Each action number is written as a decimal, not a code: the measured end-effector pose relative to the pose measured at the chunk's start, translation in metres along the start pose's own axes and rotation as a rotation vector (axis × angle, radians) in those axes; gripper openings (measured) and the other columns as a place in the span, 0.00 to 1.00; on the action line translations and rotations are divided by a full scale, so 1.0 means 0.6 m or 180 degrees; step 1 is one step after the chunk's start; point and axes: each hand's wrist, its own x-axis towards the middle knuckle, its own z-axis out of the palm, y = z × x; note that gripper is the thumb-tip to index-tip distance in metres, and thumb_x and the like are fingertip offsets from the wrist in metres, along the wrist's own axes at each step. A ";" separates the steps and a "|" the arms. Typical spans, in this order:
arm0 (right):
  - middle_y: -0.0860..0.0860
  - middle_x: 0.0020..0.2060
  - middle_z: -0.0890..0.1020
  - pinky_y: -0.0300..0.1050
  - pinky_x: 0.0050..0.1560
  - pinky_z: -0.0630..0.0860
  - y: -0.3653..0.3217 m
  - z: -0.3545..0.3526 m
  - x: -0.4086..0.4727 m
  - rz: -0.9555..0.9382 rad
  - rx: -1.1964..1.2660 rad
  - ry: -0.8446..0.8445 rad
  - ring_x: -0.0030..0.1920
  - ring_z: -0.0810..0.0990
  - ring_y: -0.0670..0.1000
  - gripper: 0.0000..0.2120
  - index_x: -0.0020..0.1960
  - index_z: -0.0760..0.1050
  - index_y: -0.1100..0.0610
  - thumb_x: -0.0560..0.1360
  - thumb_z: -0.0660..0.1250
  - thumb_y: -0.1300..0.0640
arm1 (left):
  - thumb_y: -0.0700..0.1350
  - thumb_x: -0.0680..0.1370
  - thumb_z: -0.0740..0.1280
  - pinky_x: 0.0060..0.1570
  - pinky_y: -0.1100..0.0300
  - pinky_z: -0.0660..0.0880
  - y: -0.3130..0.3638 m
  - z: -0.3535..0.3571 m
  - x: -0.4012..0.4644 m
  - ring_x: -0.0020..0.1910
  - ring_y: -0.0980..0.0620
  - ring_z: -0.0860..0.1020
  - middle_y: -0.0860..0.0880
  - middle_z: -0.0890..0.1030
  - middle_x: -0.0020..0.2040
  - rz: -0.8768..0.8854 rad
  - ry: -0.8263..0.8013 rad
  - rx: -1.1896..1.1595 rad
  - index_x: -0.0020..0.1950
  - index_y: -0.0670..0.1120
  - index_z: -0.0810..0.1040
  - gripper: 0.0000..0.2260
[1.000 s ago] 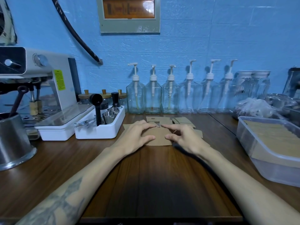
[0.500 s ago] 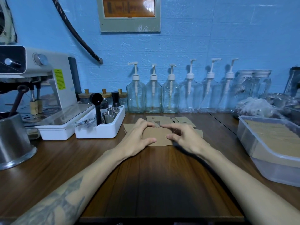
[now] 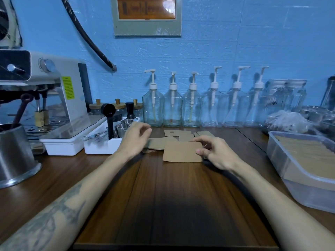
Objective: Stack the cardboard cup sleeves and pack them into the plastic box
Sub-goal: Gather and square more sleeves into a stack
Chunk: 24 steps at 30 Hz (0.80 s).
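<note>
A flat brown cardboard sleeve (image 3: 181, 153) lies in the middle of the wooden counter, and my right hand (image 3: 215, 153) pinches its right edge between thumb and fingers. My left hand (image 3: 135, 140) hovers above the counter to the left of it, fingers loosely curled, holding nothing. Several more sleeves (image 3: 183, 135) lie scattered just behind, partly under the front one. The clear plastic box (image 3: 282, 160) stands at the right edge, with a layer of stacked sleeves (image 3: 304, 153) inside.
A white tray (image 3: 101, 147) with metal cups and a black tamper sits left of the sleeves, beside an espresso machine (image 3: 59, 98). A steel jug (image 3: 16, 156) is at far left. Pump bottles (image 3: 172, 105) line the blue wall.
My left hand has lifted off the front sleeve and moved left and back. My right hand has shifted onto that sleeve's right edge and now pinches it.
</note>
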 end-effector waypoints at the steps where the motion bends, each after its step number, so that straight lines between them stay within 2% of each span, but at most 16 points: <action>1: 0.48 0.40 0.82 0.40 0.43 0.76 0.004 -0.002 0.001 0.0039 -0.0025 0.0035 0.40 0.80 0.48 0.15 0.55 0.79 0.40 0.77 0.70 0.60 | 0.52 0.82 0.62 0.66 0.54 0.69 -0.005 0.001 0.005 0.64 0.51 0.72 0.50 0.74 0.63 0.0006 -0.0174 0.0318 0.67 0.46 0.75 0.17; 4: 0.48 0.41 0.82 0.53 0.48 0.80 0.012 -0.005 0.004 0.0090 -0.0069 0.0047 0.39 0.82 0.51 0.15 0.56 0.80 0.40 0.77 0.70 0.59 | 0.58 0.82 0.59 0.73 0.48 0.61 -0.012 0.020 0.004 0.75 0.47 0.62 0.46 0.65 0.76 0.0023 -0.0721 0.1049 0.76 0.46 0.66 0.26; 6: 0.48 0.42 0.81 0.57 0.49 0.81 0.015 -0.003 0.006 0.0093 -0.0060 0.0030 0.41 0.81 0.52 0.15 0.56 0.80 0.40 0.77 0.70 0.59 | 0.61 0.81 0.57 0.74 0.48 0.57 -0.016 0.035 -0.003 0.78 0.46 0.56 0.44 0.58 0.79 -0.0115 -0.1098 0.1236 0.79 0.46 0.59 0.30; 8: 0.48 0.42 0.81 0.59 0.50 0.80 0.018 -0.002 0.009 0.0089 -0.0079 0.0035 0.41 0.79 0.51 0.15 0.56 0.79 0.40 0.77 0.70 0.59 | 0.62 0.81 0.56 0.73 0.50 0.58 -0.020 0.042 -0.008 0.77 0.46 0.58 0.44 0.60 0.78 -0.0178 -0.1305 0.1313 0.79 0.46 0.59 0.31; 12: 0.46 0.41 0.79 0.62 0.53 0.78 0.020 -0.001 0.010 0.0101 -0.0073 0.0027 0.42 0.77 0.50 0.15 0.56 0.78 0.39 0.77 0.70 0.58 | 0.62 0.80 0.59 0.68 0.51 0.66 -0.021 0.036 -0.008 0.71 0.48 0.66 0.47 0.67 0.71 -0.0160 -0.1194 0.1086 0.75 0.45 0.66 0.29; 16: 0.45 0.41 0.79 0.61 0.54 0.78 0.015 -0.002 0.008 0.0109 -0.0092 0.0028 0.42 0.77 0.50 0.15 0.57 0.79 0.40 0.77 0.70 0.58 | 0.61 0.79 0.63 0.67 0.52 0.68 -0.018 0.033 -0.008 0.69 0.48 0.68 0.47 0.69 0.69 -0.0052 -0.1180 0.1011 0.74 0.44 0.67 0.29; 20: 0.48 0.41 0.79 0.57 0.51 0.80 0.012 -0.006 0.004 0.0061 -0.0035 0.0035 0.40 0.77 0.50 0.15 0.58 0.80 0.44 0.77 0.69 0.61 | 0.59 0.78 0.66 0.67 0.49 0.68 -0.019 0.031 -0.007 0.68 0.47 0.68 0.47 0.69 0.67 0.0035 -0.1202 0.0961 0.75 0.46 0.66 0.30; 24: 0.48 0.41 0.79 0.51 0.52 0.79 0.011 -0.009 0.006 0.0087 -0.0114 0.0045 0.43 0.78 0.52 0.15 0.57 0.79 0.42 0.77 0.70 0.60 | 0.54 0.74 0.74 0.66 0.51 0.69 -0.021 0.028 -0.003 0.63 0.47 0.71 0.46 0.69 0.62 -0.0181 -0.1068 0.0527 0.72 0.45 0.70 0.30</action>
